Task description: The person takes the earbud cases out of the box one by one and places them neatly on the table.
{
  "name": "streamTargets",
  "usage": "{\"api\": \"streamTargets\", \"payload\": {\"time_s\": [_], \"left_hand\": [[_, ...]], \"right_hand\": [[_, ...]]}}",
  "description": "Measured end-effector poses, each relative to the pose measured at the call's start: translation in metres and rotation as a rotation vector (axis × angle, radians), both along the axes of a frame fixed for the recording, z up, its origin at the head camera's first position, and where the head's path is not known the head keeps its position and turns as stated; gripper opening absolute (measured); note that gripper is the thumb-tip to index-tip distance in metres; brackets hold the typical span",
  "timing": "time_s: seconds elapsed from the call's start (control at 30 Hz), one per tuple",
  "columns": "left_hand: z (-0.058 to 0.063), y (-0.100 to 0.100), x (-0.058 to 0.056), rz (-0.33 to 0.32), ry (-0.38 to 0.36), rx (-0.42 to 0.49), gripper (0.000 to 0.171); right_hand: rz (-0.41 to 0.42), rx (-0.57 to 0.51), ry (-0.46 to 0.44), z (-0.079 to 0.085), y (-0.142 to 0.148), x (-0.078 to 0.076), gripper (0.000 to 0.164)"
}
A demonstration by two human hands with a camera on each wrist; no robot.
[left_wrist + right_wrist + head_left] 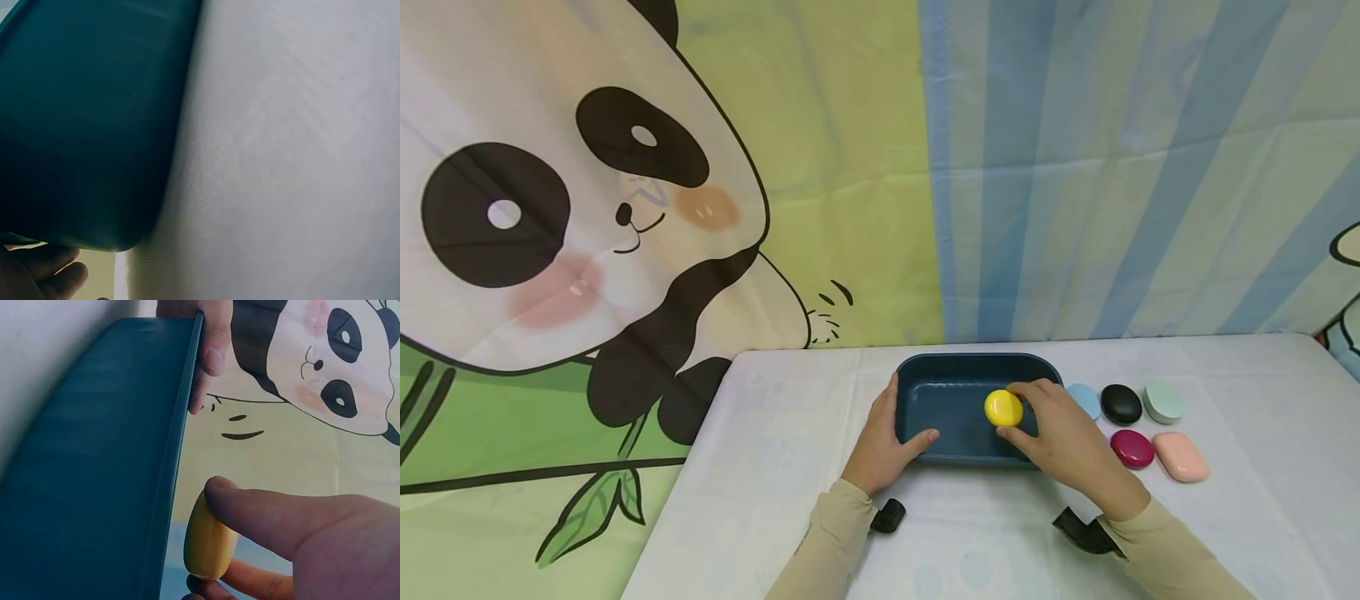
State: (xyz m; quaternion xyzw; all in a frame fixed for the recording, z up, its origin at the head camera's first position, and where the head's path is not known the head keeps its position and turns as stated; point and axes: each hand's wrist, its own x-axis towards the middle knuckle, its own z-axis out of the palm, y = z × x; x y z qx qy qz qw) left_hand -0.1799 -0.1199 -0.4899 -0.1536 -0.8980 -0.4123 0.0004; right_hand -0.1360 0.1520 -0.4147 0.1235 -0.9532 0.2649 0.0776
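My right hand pinches a glossy yellow disc with rounded edges between thumb and fingers. It holds the disc above the inside of a dark teal rectangular tray. In the right wrist view, the yellow disc shows edge-on beside the tray's rim. At the tray's left end, my left hand grips the rim, with the thumb over the edge and fingers along the outer side. The left wrist view shows the tray's corner with a few fingertips near it.
Right of the tray on the white-covered table lie a light blue disc, a black one, a pale green one, a magenta one and a pink rounded block. A panda-printed curtain hangs behind.
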Motion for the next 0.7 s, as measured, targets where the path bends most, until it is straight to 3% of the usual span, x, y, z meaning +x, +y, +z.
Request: {"api": "streamTargets", "payload": {"time_s": [0.47, 0.7], "left_hand": [[-0.002, -0.001, 0.001, 0.0, 0.008, 0.001, 0.111], [0.0, 0.0, 0.001, 0.002, 0.0, 0.005, 0.11]], "right_hand": [[0.001, 0.002, -0.004, 0.001, 0.028, 0.022, 0.055], [0.001, 0.005, 0.063, -0.007, 0.044, 0.031, 0.052]]}}
